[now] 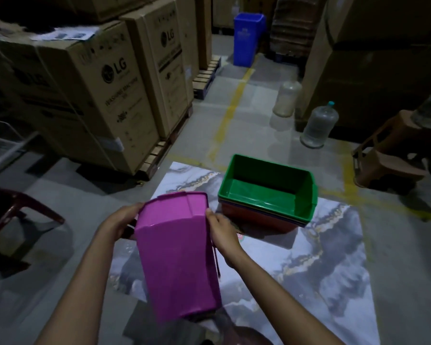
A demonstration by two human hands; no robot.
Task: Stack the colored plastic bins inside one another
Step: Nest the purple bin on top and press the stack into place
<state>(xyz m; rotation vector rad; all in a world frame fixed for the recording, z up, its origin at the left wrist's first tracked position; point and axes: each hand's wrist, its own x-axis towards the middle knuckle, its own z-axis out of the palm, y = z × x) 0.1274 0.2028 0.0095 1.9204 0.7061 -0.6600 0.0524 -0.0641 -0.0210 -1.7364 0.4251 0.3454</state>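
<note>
I've got the pink bin point(177, 260) up in the air, upside down or tipped so its base faces me, left hand point(121, 221) clasping one side near the rim, right hand point(220, 231) gripping the other. The stack point(266, 195) sits on the marbled sheet point(321, 257) ahead to the right, green bin point(269, 185) on top, mouth up. I'd say this is the carry step: next I need to flip pink upright, line it over green and drop it in.
</note>
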